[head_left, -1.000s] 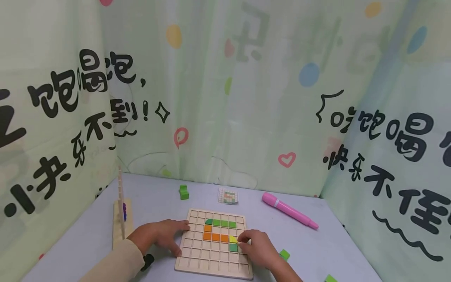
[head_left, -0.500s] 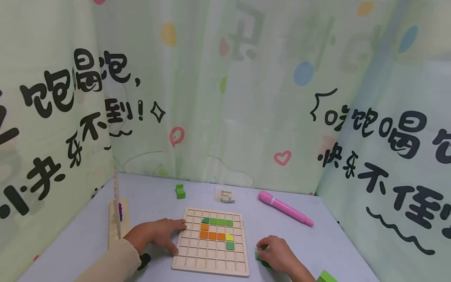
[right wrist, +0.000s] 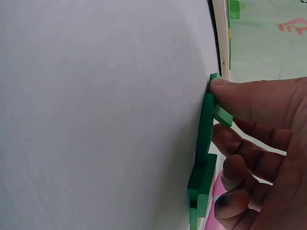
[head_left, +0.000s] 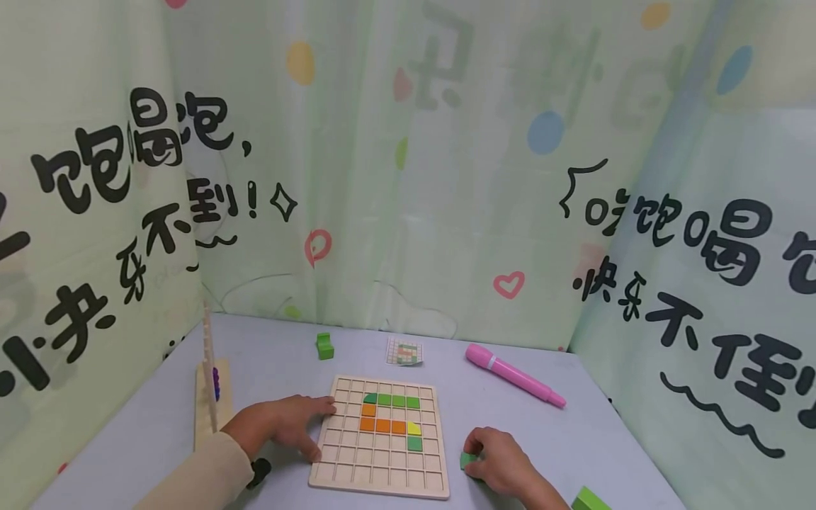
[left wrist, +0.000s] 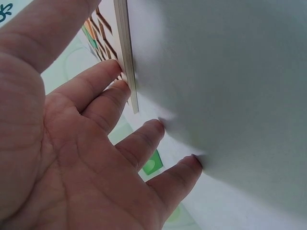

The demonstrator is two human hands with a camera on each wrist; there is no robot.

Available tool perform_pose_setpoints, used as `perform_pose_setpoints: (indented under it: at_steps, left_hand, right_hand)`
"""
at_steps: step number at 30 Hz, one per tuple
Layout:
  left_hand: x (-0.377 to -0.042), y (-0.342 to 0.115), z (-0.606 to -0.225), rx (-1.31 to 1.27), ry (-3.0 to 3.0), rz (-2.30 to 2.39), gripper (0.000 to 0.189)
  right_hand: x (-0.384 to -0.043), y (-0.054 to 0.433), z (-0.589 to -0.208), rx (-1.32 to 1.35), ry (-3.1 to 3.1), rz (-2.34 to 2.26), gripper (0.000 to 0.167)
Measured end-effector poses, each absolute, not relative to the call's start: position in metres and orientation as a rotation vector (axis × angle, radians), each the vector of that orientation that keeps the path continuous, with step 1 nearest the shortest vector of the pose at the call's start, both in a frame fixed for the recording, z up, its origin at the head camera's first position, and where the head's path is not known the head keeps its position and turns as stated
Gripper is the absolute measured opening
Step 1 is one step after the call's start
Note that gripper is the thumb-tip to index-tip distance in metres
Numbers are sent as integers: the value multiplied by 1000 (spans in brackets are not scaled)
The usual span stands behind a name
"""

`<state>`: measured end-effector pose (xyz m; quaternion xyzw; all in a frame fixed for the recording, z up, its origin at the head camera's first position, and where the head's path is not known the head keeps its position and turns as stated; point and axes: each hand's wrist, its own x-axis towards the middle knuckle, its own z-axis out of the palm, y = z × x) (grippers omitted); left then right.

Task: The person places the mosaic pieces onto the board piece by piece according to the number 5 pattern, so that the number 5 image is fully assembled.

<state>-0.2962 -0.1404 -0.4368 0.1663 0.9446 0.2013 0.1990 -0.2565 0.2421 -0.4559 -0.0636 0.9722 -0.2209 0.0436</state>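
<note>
A wooden grid board (head_left: 379,490) lies in the middle of the table, with several green and orange tiles and one yellow tile (head_left: 414,428) in its cells. My left hand (head_left: 283,423) has its fingers spread along the board's left edge, fingertips right at the wood and the table. To the right of the board, my right hand (head_left: 503,462) pinches a green tile (head_left: 467,460) between thumb and curled fingers. In the right wrist view this tile rests against other dark green tiles (right wrist: 204,182), which overlap in a row on the tabletop.
Behind the board lie a small patterned card (head_left: 404,352), stacked green blocks (head_left: 324,347) and a pink marker (head_left: 516,375). An upright wooden panel on a base (head_left: 213,418) stands at left. Another green block (head_left: 589,499) sits at lower right. Printed curtains enclose the table.
My right hand has left the yellow tile on the board, moved right and down to the green tiles beside it, and taken hold of one. My left hand stays at the board's edge.
</note>
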Motion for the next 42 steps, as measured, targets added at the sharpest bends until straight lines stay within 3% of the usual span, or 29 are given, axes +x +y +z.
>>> perform_pose_setpoints:
  at_steps: [8, 24, 42]
  left_hand:
    - [-296, -142, -436, 466, 2645, 561, 82]
    - [-299, -144, -441, 458, 2639, 550, 81]
    - [-297, -141, -439, 448, 2658, 562, 80]
  right_hand:
    - [-257, 240, -457, -265, 2990, -730, 26]
    - [-265, 232, -451, -333, 2878, -942, 14]
    - [-266, 185, -452, -585, 2662, -1045, 8]
